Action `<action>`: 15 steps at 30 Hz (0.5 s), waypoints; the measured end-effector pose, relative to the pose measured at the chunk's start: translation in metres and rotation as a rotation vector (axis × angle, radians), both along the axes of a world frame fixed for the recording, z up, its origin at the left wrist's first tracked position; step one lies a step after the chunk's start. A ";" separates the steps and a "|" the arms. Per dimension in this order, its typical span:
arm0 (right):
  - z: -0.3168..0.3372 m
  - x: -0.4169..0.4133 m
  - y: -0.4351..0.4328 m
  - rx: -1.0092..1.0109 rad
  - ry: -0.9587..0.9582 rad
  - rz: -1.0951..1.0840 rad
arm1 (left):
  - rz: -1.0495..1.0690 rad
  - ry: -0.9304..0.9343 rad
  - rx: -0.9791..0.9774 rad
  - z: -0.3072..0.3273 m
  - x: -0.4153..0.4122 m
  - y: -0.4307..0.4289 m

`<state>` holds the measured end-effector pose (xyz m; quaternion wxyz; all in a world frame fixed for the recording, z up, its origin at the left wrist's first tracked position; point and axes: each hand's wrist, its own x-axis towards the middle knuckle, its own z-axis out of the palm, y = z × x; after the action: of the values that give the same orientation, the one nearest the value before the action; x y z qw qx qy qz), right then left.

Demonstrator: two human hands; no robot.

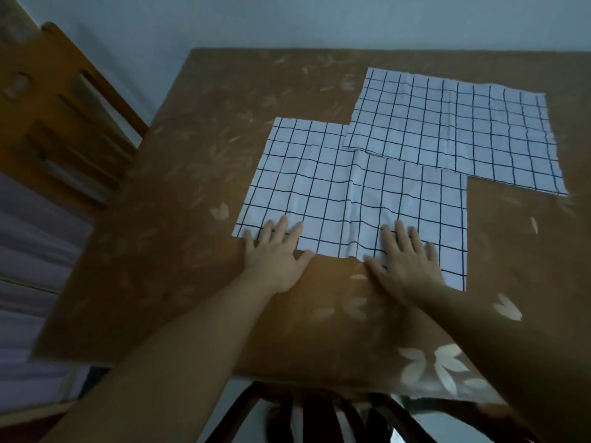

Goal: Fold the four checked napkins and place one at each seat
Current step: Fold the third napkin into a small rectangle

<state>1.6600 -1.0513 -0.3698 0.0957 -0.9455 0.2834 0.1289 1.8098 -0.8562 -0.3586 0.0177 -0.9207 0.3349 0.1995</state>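
Wooden chair [54,123] at far left, beside table [192,187]. Left hand [275,254]: fingers splayed flat on near napkin [351,199], near-left edge. Right hand [404,260]: fingers spread, flat on near edge, cloth under fingertips. Far napkin [454,129] overlaps its far-right corner.

near napkin [351,199] flat, unfolded | far napkin [447,129] overlaps its corner
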 end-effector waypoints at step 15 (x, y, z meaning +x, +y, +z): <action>0.020 -0.026 0.062 -0.103 -0.196 0.095 | 0.028 -0.081 -0.003 0.005 -0.015 0.086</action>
<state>1.6342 -0.9896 -0.3499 0.0683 -0.9696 0.2337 0.0254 1.7944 -0.7703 -0.3540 0.0272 -0.9326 0.3214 0.1620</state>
